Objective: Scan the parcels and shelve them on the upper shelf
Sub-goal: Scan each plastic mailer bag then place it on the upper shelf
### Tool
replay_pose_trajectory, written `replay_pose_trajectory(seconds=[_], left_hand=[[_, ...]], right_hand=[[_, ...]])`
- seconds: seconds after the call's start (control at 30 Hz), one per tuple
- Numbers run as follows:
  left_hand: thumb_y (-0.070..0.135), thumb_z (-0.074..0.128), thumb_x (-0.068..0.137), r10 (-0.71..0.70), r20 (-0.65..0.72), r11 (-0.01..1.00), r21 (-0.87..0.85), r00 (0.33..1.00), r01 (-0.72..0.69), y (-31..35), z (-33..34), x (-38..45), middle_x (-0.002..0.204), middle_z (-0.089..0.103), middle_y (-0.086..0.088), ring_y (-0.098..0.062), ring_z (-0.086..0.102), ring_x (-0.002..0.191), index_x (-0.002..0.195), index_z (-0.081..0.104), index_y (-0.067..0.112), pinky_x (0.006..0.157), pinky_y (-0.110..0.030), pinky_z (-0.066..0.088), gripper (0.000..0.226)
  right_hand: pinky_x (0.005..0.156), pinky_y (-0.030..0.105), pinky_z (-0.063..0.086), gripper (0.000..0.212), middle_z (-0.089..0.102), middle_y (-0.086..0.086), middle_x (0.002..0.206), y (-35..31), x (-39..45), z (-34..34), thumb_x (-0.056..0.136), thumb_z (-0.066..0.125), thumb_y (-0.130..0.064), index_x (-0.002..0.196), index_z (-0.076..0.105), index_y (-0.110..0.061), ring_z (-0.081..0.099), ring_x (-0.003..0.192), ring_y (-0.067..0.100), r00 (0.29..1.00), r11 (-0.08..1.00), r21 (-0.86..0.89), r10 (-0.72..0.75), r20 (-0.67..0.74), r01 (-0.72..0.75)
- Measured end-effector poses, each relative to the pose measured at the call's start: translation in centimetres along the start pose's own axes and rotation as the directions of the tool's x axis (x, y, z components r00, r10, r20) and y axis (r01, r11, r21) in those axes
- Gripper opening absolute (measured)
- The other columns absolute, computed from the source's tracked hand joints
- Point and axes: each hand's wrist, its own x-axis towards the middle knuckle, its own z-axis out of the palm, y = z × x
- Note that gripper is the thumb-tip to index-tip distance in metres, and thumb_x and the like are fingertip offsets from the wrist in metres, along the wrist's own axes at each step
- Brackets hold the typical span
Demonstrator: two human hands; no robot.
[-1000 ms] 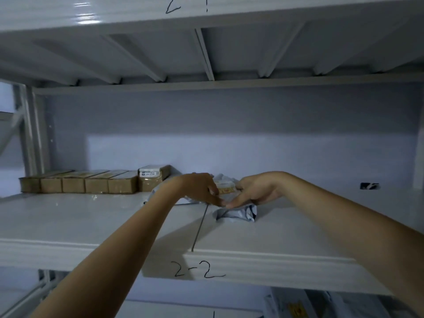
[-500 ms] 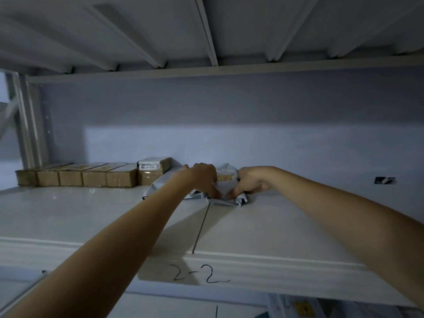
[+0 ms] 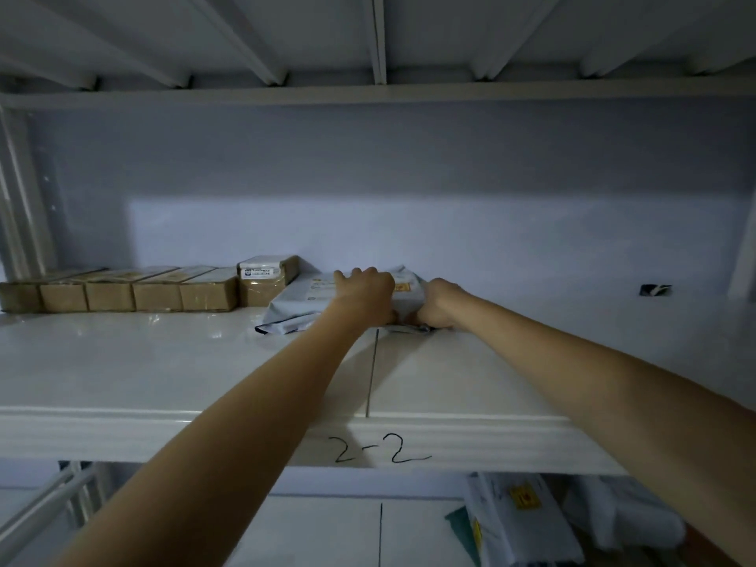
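Both hands pushed farther back on the shelf (image 3: 163,362), left hand (image 3: 364,294) and right hand (image 3: 439,302) gripping grey parcel (image 3: 302,304), boxes (image 3: 135,294) left of it.

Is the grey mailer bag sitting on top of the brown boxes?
No, the grey mailer bag lies flat on the shelf, right of the brown boxes.

6 brown boxes (image 3: 157,295), 1 grey mailer bag (image 3: 304,302), 2 hands (image 3: 364,294), approx 3 bags below (image 3: 527,521).
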Motion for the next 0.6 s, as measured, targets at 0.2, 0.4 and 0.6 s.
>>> replay_pose_trajectory(seconds=[0.2, 0.4, 0.6], left_hand=[[0.037, 0.067, 0.083, 0.013, -0.128, 0.926, -0.372, 0.992, -0.06, 2.2, -1.1, -3.1, 0.123, 0.065, -0.009, -0.032, 0.06, 0.112, 0.122, 0.065, 0.02, 0.096, -0.041, 0.048, 0.042], [0.019, 0.055, 0.091, 0.118, -0.253, 0.823, -0.516, 0.96, -0.238, 8.0, -2.6, -8.4, 0.093, 0.073, -0.013, -0.033, 0.068, 0.089, 0.09, 0.073, 0.005, 0.067, -0.029, 0.047, 0.023], [0.017, 0.057, 0.091, 0.068, -0.417, 0.584, -0.72, 0.906, -0.375, 17.5, -3.6, -16.4, 0.096, 0.075, 0.002, -0.016, 0.069, 0.084, 0.1, 0.073, 0.015, 0.077, -0.025, 0.053, 0.018]], right_hand=[[0.062, 0.028, 0.041, 0.031, 0.059, 0.012, 0.108, 2.5, -5.2, -0.6, 0.094, 0.065, -0.037, 0.109, 0.056, -0.012, 0.056, 0.092, 0.027, 0.991, 0.995, 0.093, 0.058, -0.121, -0.047], [0.1, 0.034, 0.046, 0.05, 0.053, 0.016, 0.142, 7.0, -12.3, -3.2, 0.102, 0.056, -0.035, 0.141, 0.049, -0.004, 0.056, 0.125, 0.032, 0.972, 0.982, 0.174, 0.115, -0.207, -0.079], [0.107, 0.026, 0.037, 0.047, 0.048, 0.012, 0.153, 14.7, -22.3, -3.1, 0.105, 0.046, -0.017, 0.15, 0.044, -0.006, 0.049, 0.137, 0.028, 0.936, 0.966, 0.257, 0.124, -0.331, -0.037]])
